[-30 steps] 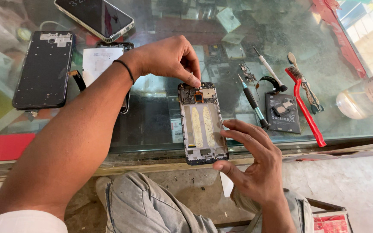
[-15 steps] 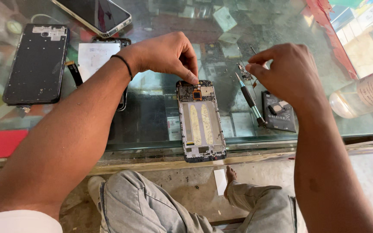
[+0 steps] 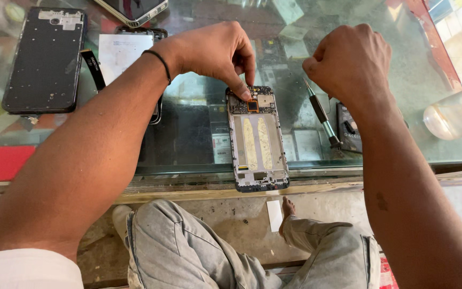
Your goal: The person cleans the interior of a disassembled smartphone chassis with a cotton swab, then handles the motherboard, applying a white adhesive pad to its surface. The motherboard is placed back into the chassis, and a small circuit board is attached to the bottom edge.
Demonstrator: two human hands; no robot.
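Opened phone frame lies face-down on the glass counter, its lower end reaching over the counter's near edge above the person's knees. Its back is off, and two pale adhesive strips run along the empty battery bay, with the circuit board exposed at the top end. The left hand arches over that top end, fingers curled, and the fingertip presses down on the board just beside a small orange-framed component; the grip holds nothing, only pins the frame in place. A thin black band circles the left wrist. The right hand hovers to the right of the frame, closed into a fist; whether anything sits inside that grip cannot be told. Just below it a slim screwdriver with a dark green shaft lies slanted on the glass, apart from the frame. A black back cover rests well to the left, a white sheet beside it, another phone at the far edge, and a clear plastic bottle lies at the right.
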